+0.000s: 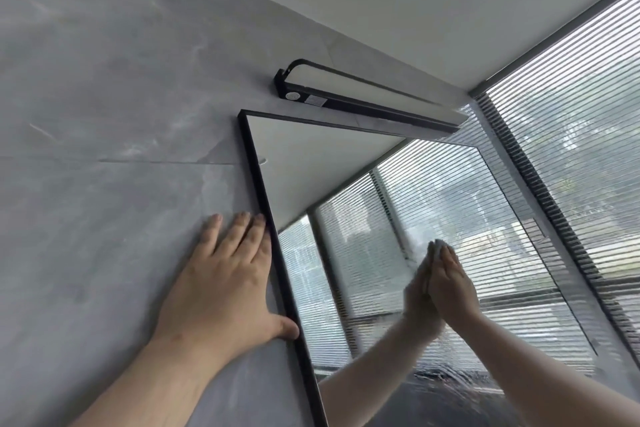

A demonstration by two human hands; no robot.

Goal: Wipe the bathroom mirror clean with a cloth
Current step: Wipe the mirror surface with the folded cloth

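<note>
mirror [311, 167], black-framed, streaky; right grip [450, 284] flat, pressing pale cloth [439, 246] onto it; left grip [221, 274] splayed flat on grey tile [104, 115]

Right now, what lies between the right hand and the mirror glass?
The cloth: the right hand presses it flat against the mirror. In the head view only its pale edge shows, past the fingers.

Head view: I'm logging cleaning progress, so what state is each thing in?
mirror: wet streaks across its lower part
cloth: pressed on the mirror, mostly hidden
right hand: fingers straight, pressing cloth
left hand: flat on wall, thumb at mirror's edge
blinds: lowered, slats part open
</note>
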